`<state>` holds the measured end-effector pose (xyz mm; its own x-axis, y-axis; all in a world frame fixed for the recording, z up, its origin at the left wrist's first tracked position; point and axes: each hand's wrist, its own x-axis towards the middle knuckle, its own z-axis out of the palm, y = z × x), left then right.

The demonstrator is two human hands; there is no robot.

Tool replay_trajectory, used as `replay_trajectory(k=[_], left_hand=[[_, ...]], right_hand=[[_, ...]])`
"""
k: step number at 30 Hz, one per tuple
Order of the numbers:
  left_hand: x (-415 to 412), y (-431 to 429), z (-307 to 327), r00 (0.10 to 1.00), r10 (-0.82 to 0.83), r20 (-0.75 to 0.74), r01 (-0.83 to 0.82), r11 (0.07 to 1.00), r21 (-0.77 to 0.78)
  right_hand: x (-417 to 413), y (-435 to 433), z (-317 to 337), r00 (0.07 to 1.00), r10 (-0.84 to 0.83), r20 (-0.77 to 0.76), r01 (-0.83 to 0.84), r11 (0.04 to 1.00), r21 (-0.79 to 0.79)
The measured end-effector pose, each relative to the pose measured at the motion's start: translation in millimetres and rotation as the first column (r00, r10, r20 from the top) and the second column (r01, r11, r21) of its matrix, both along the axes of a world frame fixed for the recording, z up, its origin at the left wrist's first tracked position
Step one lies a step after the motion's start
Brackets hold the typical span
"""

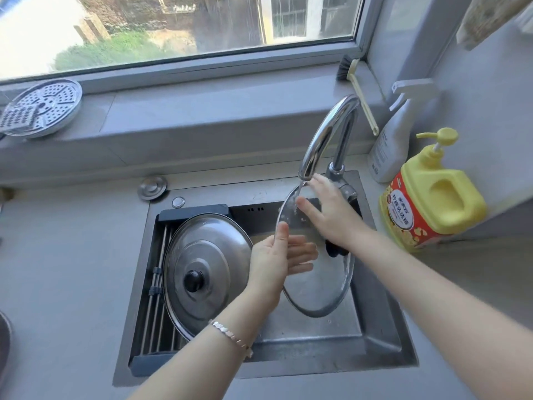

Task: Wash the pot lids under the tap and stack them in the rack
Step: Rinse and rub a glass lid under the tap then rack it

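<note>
Glass lid (323,287) tilted @ tap (321,134)

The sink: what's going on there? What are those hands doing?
A person is washing a glass lid under the tap, where a thin stream of water runs onto it. The left hand holds it tilted by the rim, thumb in front, fingers behind the glass. The right hand lies flat on its face. A steel lid already lies on the rack over the sink.

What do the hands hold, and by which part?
The left hand grips the glass lid by its rim; the right hand only presses flat on it.
</note>
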<state>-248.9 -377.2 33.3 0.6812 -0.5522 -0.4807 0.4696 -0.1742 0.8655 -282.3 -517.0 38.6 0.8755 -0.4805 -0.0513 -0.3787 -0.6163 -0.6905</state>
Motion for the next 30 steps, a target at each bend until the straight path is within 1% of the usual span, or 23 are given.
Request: replay_trajectory(k=[2, 4, 5, 6, 8, 10, 11, 12, 14, 16, 17, 18, 21, 23, 24, 25, 26, 27, 29, 30], left_hand=[[0, -7, 2, 0.998, 0.055, -0.036, -0.055, 0.998, 0.012], [4, -9, 3, 0.987, 0.139, -0.077, -0.138, 0.990, 0.027], [8, -7, 2, 0.979, 0.175, -0.100, -0.173, 0.985, 0.027], [12, -5, 0, 0.973, 0.194, -0.124, -0.193, 0.981, 0.021], [19, 1, -3, 0.960, 0.228, -0.162, -0.228, 0.974, 0.018], [21, 6, -4, 0.943, 0.271, -0.191, -0.275, 0.962, 0.009], [19, 7, -4, 0.945, 0.271, -0.181, -0.275, 0.962, 0.003], [16, 7, -5, 0.950, 0.263, -0.167, -0.267, 0.964, -0.001], [7, 6, -1, 0.961, 0.219, -0.169, -0.225, 0.974, -0.019], [2, 3, 3, 0.964, 0.182, -0.196, -0.192, 0.981, -0.032], [3, 2, 4, 0.962, 0.186, -0.202, -0.196, 0.980, -0.029], [6, 1, 5, 0.959, 0.202, -0.199, -0.211, 0.977, -0.025], [23, 2, 4, 0.947, 0.272, -0.170, -0.275, 0.962, 0.005], [29, 5, 1, 0.923, 0.317, -0.216, -0.327, 0.945, -0.011], [29, 6, 0, 0.916, 0.332, -0.223, -0.343, 0.939, -0.011], [27, 7, -2, 0.920, 0.334, -0.204, -0.341, 0.940, 0.001], [25, 8, -3, 0.924, 0.335, -0.184, -0.339, 0.941, 0.011], [21, 8, -4, 0.928, 0.332, -0.171, -0.335, 0.942, 0.016], [14, 7, -1, 0.930, 0.306, -0.203, -0.316, 0.949, -0.016], [14, 5, 1, 0.926, 0.306, -0.222, -0.320, 0.947, -0.030]], right_hand=[[11, 28, -15, 0.993, -0.116, -0.006, 0.116, 0.992, -0.058], [15, 58, -21, 0.992, -0.124, 0.013, 0.125, 0.991, -0.053], [12, 72, -23, 0.994, -0.102, 0.033, 0.104, 0.993, -0.049], [6, 84, -25, 0.996, -0.063, 0.067, 0.068, 0.994, -0.083], [-12, 99, -36, 0.991, 0.069, 0.111, -0.046, 0.978, -0.203], [-18, 98, -41, 0.977, 0.185, 0.106, -0.148, 0.947, -0.286], [-12, 92, -40, 0.979, 0.175, 0.108, -0.136, 0.944, -0.301], [-1, 86, -33, 0.987, 0.121, 0.104, -0.086, 0.953, -0.290], [27, 67, -19, 1.000, -0.024, 0.009, 0.025, 0.976, -0.216], [47, 51, -9, 0.994, -0.097, -0.056, 0.086, 0.980, -0.182], [48, 51, -7, 0.995, -0.083, -0.052, 0.072, 0.982, -0.177], [44, 55, -7, 0.999, -0.039, -0.012, 0.036, 0.983, -0.178], [7, 87, -23, 0.979, 0.147, 0.143, -0.105, 0.958, -0.267], [-18, 96, -36, 0.947, 0.276, 0.163, -0.205, 0.912, -0.354], [-22, 93, -41, 0.936, 0.318, 0.153, -0.239, 0.891, -0.386], [-19, 89, -41, 0.933, 0.323, 0.157, -0.239, 0.885, -0.400], [-10, 84, -36, 0.942, 0.294, 0.165, -0.209, 0.893, -0.399], [1, 79, -27, 0.960, 0.230, 0.162, -0.158, 0.917, -0.367], [30, 67, -14, 0.992, 0.097, 0.074, -0.077, 0.969, -0.233], [41, 64, -13, 0.997, 0.067, 0.035, -0.058, 0.977, -0.205]])
